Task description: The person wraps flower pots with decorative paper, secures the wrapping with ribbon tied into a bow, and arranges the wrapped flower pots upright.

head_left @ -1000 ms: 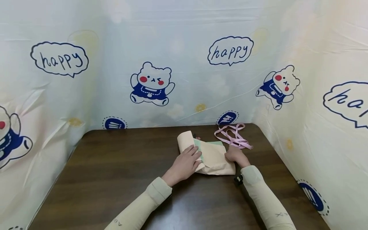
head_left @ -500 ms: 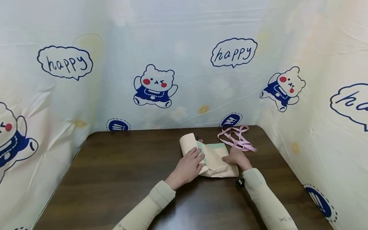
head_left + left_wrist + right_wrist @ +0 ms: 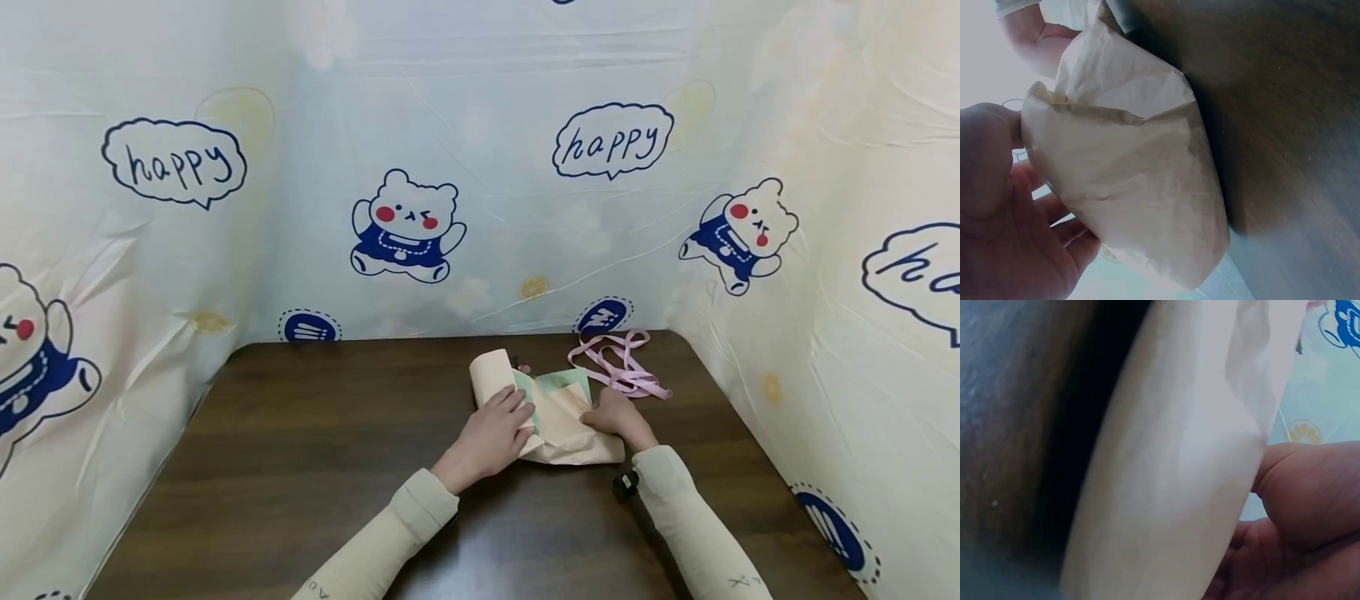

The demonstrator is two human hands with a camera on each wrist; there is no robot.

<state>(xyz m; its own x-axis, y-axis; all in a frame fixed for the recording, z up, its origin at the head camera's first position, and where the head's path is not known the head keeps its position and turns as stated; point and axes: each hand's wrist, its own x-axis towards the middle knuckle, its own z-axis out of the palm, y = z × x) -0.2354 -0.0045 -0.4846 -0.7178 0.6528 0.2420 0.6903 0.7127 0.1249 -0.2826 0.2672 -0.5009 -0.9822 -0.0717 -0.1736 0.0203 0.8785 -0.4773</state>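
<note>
A bundle of wrapping paper [image 3: 558, 425], cream on one face with green showing along its inner layers, lies folded on the table. My left hand [image 3: 487, 433] rests on its left part with the fingers laid over the paper. At the right side, my right hand [image 3: 617, 414] pinches a flap with the thumb on top. In the left wrist view the creased cream paper [image 3: 1129, 181] bulges beside the left palm. The right wrist view has the paper [image 3: 1166, 462] close up, with the right thumb [image 3: 1310, 487] against its edge. Whatever the paper wraps is hidden.
A loose heap of pink ribbon [image 3: 622, 367] lies just behind the right hand. Something small, dark and reddish [image 3: 522, 367] peeks out behind the paper. The brown wooden table [image 3: 337, 425] meets a printed cloth backdrop [image 3: 480, 167] at the back and sides.
My right hand has drawn the right flap slightly left, and a cream corner now stands over the green layer. The left hand keeps its place on the paper. The head view has shifted a little.
</note>
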